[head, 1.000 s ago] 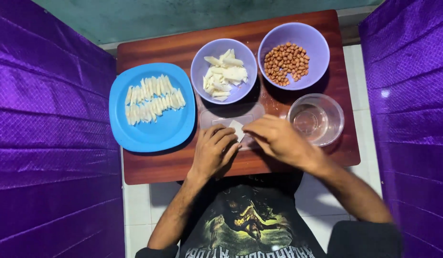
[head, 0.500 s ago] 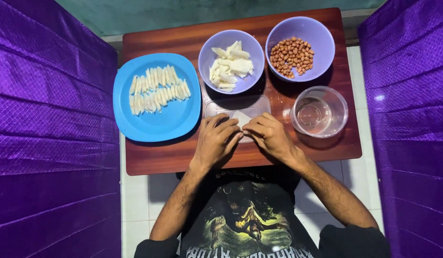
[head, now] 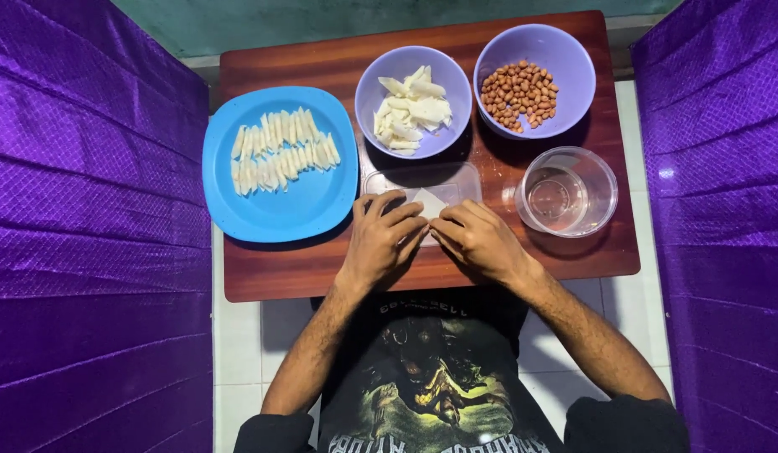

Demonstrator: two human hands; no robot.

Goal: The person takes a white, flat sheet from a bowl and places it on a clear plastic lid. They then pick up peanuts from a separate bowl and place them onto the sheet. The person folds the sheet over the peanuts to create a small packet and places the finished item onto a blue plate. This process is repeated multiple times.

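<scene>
My left hand (head: 387, 239) and my right hand (head: 479, 239) meet fingertip to fingertip over a small white wrapper piece (head: 428, 202) lying on a clear flat lid or board (head: 456, 180) near the table's front edge. Both sets of fingers press on the white piece, which they mostly cover. Just behind stands a purple bowl (head: 380, 71) holding white wrapper pieces (head: 410, 109). A second purple bowl (head: 565, 59) at the back right holds peanuts (head: 519, 92).
A blue plate (head: 271, 210) on the left carries two rows of rolled white sticks (head: 281, 151). A clear bowl of water (head: 567, 191) stands right of my hands. The wooden table (head: 305, 268) is flanked by purple cloth walls (head: 87, 226) on both sides.
Both hands have drawn closer together over the white piece, fingers now curled down on it. The view has shifted slightly, with the table sitting further right in the frame.
</scene>
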